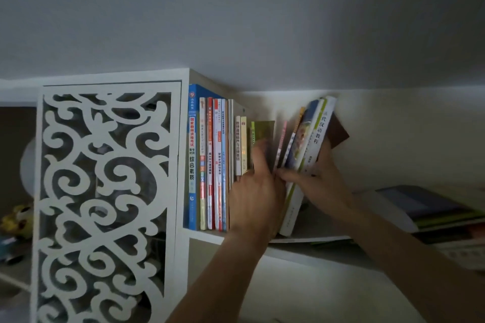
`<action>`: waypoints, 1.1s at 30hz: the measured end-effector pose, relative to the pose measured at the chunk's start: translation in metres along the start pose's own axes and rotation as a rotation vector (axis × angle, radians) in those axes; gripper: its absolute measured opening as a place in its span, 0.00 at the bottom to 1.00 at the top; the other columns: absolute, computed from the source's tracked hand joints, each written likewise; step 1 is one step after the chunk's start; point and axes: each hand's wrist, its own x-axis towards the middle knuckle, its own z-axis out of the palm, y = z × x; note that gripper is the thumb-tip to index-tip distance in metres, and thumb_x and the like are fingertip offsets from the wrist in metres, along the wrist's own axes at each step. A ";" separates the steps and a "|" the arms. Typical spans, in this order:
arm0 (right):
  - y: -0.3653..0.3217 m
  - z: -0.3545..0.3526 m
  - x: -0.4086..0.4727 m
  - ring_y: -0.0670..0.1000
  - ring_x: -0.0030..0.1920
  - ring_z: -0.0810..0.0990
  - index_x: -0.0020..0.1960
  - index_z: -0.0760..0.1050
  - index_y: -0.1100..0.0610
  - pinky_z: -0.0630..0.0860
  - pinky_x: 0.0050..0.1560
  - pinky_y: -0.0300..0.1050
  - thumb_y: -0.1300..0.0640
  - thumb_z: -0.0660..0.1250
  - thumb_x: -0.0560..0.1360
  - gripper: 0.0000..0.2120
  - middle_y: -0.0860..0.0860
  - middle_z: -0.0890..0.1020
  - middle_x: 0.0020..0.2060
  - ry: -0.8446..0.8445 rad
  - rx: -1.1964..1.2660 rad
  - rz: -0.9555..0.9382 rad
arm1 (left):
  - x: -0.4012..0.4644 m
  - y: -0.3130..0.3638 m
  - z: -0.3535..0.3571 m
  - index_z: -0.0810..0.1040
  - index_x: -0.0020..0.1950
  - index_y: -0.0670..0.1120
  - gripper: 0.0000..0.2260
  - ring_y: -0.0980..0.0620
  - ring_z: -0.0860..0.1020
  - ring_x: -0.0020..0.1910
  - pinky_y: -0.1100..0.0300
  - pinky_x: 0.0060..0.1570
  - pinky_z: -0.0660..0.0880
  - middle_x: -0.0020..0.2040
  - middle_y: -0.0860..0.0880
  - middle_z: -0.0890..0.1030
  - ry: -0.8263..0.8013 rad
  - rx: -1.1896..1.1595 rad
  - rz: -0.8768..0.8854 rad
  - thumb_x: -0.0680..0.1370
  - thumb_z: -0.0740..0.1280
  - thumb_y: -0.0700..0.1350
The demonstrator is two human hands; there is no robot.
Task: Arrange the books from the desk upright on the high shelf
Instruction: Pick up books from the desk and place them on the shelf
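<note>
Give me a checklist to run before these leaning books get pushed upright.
1. Left hand braces the upright row: ok.
2. Right hand holds the leaning books: ok.
3. Leaning books upright: not ok, tilted right.
4. Gap between row and leaning books free: not ok, a thin pink book leans there.
5. Shelf under the leaning books bare: not ok, something flat lies under them.
6. Flat stack at right shelved upright: not ok.

Left hand (256, 191) hides lower spines of middle books (242, 144).
</note>
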 end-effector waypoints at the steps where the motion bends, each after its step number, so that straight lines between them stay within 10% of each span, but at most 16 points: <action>1: -0.003 -0.006 0.007 0.41 0.60 0.77 0.79 0.55 0.44 0.76 0.59 0.43 0.57 0.79 0.70 0.47 0.40 0.77 0.62 -0.061 -0.023 0.004 | 0.002 0.002 0.000 0.60 0.77 0.51 0.23 0.62 0.76 0.29 0.70 0.30 0.75 0.41 0.56 0.77 -0.014 -0.016 -0.012 0.85 0.61 0.56; 5: -0.022 -0.011 0.026 0.44 0.63 0.75 0.79 0.59 0.46 0.72 0.54 0.34 0.58 0.76 0.73 0.40 0.41 0.75 0.65 -0.175 -0.265 -0.049 | 0.009 0.001 0.004 0.53 0.79 0.51 0.26 0.56 0.82 0.34 0.61 0.37 0.82 0.47 0.50 0.83 -0.067 -0.002 -0.068 0.85 0.60 0.53; 12: -0.003 0.019 -0.023 0.35 0.48 0.76 0.63 0.70 0.46 0.72 0.36 0.23 0.40 0.70 0.76 0.20 0.41 0.76 0.53 0.186 -0.144 0.032 | -0.004 0.000 0.013 0.40 0.83 0.50 0.35 0.52 0.85 0.44 0.54 0.48 0.83 0.57 0.46 0.83 -0.082 0.022 -0.061 0.85 0.61 0.53; 19: -0.007 0.046 -0.018 0.51 0.59 0.80 0.66 0.67 0.55 0.79 0.47 0.35 0.46 0.68 0.79 0.21 0.51 0.77 0.59 0.417 -0.068 0.033 | 0.002 -0.003 0.005 0.35 0.83 0.48 0.42 0.54 0.84 0.46 0.60 0.51 0.78 0.61 0.48 0.83 -0.240 0.039 0.032 0.84 0.63 0.55; 24: -0.003 0.044 -0.020 0.46 0.63 0.78 0.73 0.60 0.50 0.82 0.57 0.45 0.46 0.67 0.80 0.26 0.47 0.75 0.65 0.119 -0.011 -0.008 | -0.012 -0.006 -0.011 0.36 0.83 0.52 0.40 0.56 0.83 0.49 0.62 0.54 0.78 0.64 0.49 0.81 -0.273 0.033 0.002 0.85 0.63 0.50; 29: -0.017 0.012 -0.019 0.43 0.63 0.77 0.73 0.58 0.42 0.79 0.61 0.45 0.44 0.72 0.75 0.33 0.40 0.75 0.64 -0.332 -0.056 0.092 | -0.048 -0.007 -0.027 0.67 0.77 0.51 0.22 0.51 0.81 0.56 0.56 0.55 0.82 0.63 0.48 0.78 -0.066 0.046 0.015 0.83 0.64 0.52; 33: -0.027 -0.056 -0.028 0.45 0.66 0.75 0.75 0.65 0.43 0.73 0.67 0.46 0.25 0.72 0.60 0.49 0.40 0.75 0.67 -0.717 -0.701 0.118 | -0.068 -0.016 -0.032 0.75 0.72 0.49 0.19 0.48 0.75 0.63 0.51 0.55 0.82 0.66 0.45 0.73 -0.077 0.051 0.190 0.82 0.66 0.52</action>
